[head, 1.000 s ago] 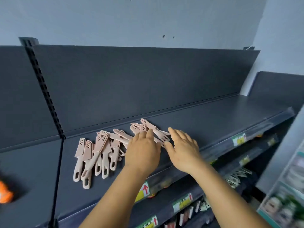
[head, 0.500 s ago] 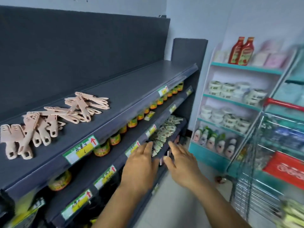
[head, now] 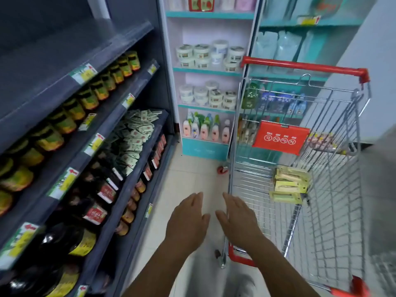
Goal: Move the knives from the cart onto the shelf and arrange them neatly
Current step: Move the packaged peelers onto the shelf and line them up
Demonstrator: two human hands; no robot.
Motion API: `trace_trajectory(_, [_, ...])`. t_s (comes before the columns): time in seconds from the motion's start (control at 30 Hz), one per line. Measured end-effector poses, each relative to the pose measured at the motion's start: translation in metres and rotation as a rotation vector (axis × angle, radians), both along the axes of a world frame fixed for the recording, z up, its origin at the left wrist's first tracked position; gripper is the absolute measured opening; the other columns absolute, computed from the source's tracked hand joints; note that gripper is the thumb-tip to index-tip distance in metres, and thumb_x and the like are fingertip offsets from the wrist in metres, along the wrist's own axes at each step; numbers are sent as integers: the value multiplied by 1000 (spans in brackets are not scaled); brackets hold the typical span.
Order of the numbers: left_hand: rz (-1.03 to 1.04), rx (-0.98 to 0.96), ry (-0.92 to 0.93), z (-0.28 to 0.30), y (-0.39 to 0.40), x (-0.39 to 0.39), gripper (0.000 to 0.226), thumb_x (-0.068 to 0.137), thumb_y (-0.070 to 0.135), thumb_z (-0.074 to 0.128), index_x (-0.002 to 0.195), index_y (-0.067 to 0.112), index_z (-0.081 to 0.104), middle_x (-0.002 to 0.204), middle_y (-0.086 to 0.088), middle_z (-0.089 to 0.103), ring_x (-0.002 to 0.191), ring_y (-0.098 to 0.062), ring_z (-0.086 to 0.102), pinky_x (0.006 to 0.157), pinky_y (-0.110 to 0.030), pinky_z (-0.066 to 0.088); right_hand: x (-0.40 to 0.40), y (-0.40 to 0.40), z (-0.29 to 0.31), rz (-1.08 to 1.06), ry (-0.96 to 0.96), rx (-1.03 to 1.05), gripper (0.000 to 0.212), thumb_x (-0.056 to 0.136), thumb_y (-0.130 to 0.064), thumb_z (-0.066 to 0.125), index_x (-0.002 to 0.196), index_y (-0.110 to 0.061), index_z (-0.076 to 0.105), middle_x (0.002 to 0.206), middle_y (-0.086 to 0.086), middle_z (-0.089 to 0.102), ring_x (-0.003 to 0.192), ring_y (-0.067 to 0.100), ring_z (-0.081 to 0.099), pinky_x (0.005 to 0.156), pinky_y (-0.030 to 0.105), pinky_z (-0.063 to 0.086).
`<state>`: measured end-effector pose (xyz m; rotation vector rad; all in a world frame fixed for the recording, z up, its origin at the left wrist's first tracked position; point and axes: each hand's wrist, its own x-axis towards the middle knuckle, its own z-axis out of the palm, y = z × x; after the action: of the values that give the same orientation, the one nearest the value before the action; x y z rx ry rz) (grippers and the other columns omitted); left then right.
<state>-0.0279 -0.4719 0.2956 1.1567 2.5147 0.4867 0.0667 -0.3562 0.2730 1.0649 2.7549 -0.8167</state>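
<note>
Chrome wire forms the cart, which stands on the right with its red handle at the far end and a red placard hanging inside the basket. On the wire floor of the basket lies a small heap of yellow-green packs; these may be the packaged knives, though blur keeps the contents from being read. Between the cart's left rim and the dark grey shelf unit on the left runs an open strip of pale tiled floor, ending at a white and teal shelf of tubs and bottles.

Both hands are held out low over that strip, palms down, side by side and apart. The left hand has straight, loosely spread fingers and holds nothing. The right hand is likewise flat and empty, its fingers reaching just beside the cart's near left corner. Neither grip is closed.

Jars, sachets and dark bottles fill the lower grey shelves, smeared by motion. The top grey shelf is cut off at the left edge, so little of its upper face shows.
</note>
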Motion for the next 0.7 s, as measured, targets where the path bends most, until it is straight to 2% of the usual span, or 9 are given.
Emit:
trace_trajectory(0.17, [-92, -58, -41, -20, 75, 32, 59, 98, 38, 40, 150, 20, 18, 155, 2, 25, 140, -15, 27, 113, -27, 23, 45, 66, -23, -106, -6, -54, 53, 98, -43, 37, 146, -22, 26, 151, -1, 34, 138, 19, 30, 112, 37, 25])
trace_trajectory(0.33, [-160, -59, -92, -31, 153, 59, 56, 97, 35, 44, 147, 20, 25, 149, 3, 36, 132, -13, 37, 106, -24, 29, 78, 133, -40, -183, -43, -112, 60, 99, -44, 35, 150, -19, 17, 156, 4, 24, 143, 19, 20, 115, 38, 20])
trace_trajectory(0.47, [-211, -102, -110, -45, 203, 70, 59, 98, 36, 43, 149, 18, 22, 151, 1, 32, 136, -17, 33, 111, -35, 32, 93, 176, -51, -243, -20, -136, 61, 99, -42, 36, 151, -17, 17, 156, 4, 23, 143, 19, 19, 114, 37, 20])
trace_trajectory(0.7, [-344, -174, -80, -78, 281, 59, 62, 99, 37, 39, 151, 16, 13, 157, -3, 21, 143, -20, 22, 115, -32, 21, 100, 233, -79, -440, 16, -208, 62, 98, -40, 40, 150, -14, 19, 155, 6, 25, 142, 21, 21, 113, 36, 23])
